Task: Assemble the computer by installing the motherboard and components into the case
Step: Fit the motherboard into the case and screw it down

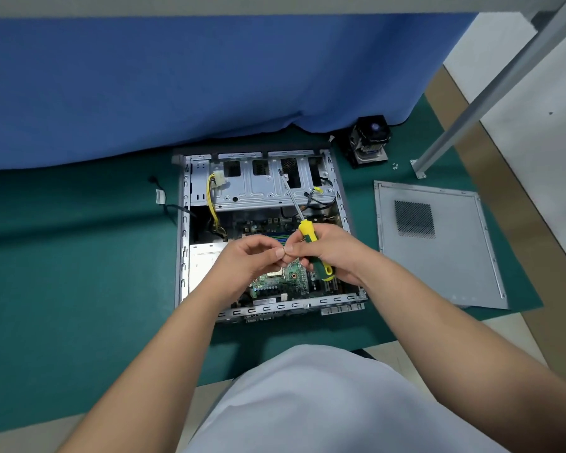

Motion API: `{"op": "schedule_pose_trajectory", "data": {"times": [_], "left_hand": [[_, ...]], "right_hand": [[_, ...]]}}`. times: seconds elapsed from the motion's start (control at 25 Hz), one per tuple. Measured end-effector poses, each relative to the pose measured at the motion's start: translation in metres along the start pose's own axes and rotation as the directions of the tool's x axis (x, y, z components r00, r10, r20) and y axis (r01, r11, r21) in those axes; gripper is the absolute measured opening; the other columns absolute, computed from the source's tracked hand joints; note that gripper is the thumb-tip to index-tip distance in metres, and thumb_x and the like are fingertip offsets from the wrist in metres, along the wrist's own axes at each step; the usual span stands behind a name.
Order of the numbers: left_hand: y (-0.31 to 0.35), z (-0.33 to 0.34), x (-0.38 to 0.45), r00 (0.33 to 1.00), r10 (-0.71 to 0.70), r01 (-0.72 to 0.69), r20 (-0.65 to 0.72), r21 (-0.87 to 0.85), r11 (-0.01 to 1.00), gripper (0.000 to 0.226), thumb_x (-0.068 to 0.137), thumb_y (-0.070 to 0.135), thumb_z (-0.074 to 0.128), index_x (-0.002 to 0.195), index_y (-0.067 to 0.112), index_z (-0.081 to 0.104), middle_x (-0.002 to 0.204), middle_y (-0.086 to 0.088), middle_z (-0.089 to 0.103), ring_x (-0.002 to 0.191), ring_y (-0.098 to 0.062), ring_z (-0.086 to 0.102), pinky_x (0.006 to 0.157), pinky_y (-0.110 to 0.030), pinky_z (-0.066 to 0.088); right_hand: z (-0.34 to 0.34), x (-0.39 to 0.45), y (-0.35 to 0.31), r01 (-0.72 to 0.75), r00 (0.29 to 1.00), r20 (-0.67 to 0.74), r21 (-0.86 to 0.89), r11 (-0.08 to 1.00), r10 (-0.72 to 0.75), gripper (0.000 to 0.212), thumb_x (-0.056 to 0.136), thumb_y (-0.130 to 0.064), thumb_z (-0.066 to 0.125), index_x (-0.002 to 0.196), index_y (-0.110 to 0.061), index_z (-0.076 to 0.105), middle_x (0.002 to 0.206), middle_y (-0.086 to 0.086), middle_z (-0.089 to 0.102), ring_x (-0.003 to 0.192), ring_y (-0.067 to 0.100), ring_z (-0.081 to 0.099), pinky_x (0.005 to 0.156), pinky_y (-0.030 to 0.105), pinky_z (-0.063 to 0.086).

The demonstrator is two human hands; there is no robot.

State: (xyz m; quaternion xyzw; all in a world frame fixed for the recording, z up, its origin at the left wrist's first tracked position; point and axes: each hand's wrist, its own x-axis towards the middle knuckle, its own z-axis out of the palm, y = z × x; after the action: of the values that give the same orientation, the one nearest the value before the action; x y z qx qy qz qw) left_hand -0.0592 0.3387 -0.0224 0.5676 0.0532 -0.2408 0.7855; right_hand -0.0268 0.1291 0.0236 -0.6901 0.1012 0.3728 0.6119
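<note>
the case [190,178] is bare grey sheet metal with a dull sheen, like the perforated side panel [438,250]. the screwdriver [311,243] has glossy yellow-green plastic and a bright steel shaft. matt green mat [79,256]; blue cloth [177,86].

Your arms reach forward, hands meeting fingertip to fingertip. Your right hand [330,253] is curled in a grip. Your left hand [252,259] pinches, fingers bent.

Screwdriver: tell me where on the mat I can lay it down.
Free: the green mat left of the case, past the loose cable, and the strip between case and side panel. Crowded: inside the case, and the far right corner by the CPU cooler and screws.
</note>
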Motion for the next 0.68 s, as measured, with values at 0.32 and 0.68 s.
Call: {"op": "schedule_pose_trajectory", "data": {"times": [0.32,0.68], "left_hand": [[0.012,0.003,0.015,0.907,-0.101,-0.165,-0.409,-0.564,0.809,0.008,0.098,0.007,0.065,0.105,0.01,0.063,0.117,-0.02,0.074,0.109,-0.033,0.073,0.082,-0.039,0.062],[0.005,-0.009,0.017,0.851,-0.195,-0.167,-0.488,-0.602,0.781,0.013,0.102,0.0,0.052,0.114,0.004,0.055,0.11,-0.024,0.074,0.103,-0.033,0.075,0.078,-0.036,0.063]], "right_hand": [[0.005,0.004,0.007,-0.073,0.982,0.147,-0.278,0.958,0.117,0.005,0.1,-0.02,0.065,0.099,-0.015,0.063,0.072,0.002,0.067,0.054,0.014,0.058,0.052,0.027,0.045],[-0.024,0.003,-0.014,-0.062,0.998,0.002,0.148,0.987,0.062,0.026,0.093,-0.013,0.074,0.117,-0.007,0.066,0.112,0.02,0.072,0.091,0.034,0.076,0.062,0.03,0.062]]}}
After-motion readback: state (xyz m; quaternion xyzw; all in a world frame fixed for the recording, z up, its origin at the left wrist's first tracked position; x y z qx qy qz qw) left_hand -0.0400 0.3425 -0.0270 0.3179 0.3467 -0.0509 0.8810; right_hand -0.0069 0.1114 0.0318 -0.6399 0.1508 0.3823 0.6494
